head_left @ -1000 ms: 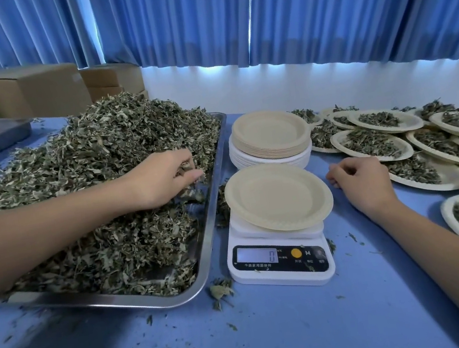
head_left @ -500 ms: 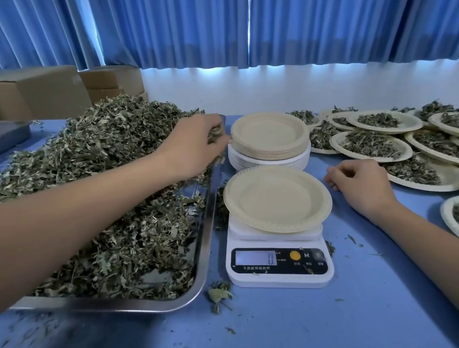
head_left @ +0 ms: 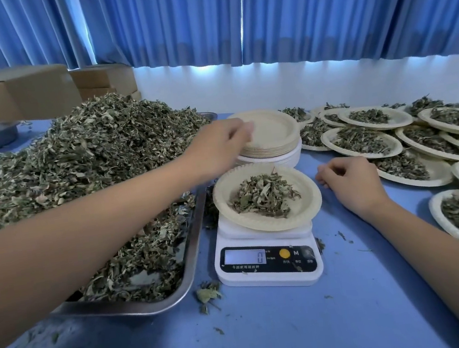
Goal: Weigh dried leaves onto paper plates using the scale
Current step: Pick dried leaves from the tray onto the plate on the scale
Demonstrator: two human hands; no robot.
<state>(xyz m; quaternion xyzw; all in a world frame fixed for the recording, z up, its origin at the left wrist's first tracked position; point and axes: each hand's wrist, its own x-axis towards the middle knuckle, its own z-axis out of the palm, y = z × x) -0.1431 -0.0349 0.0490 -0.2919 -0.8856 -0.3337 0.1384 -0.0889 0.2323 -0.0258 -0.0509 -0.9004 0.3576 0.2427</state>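
Your left hand (head_left: 219,149) and right hand (head_left: 350,183) are slack-fingered, empty; nudging the round beige paper plate (head_left: 313,199) could skew the white digital scale (head_left: 271,277).

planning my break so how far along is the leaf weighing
Done: many filled plates lie at right. In hand: the plate on the scale has a small heap, the display reads 0, left hand near it. Left: a large pile in the tray and a stack of empty plates.
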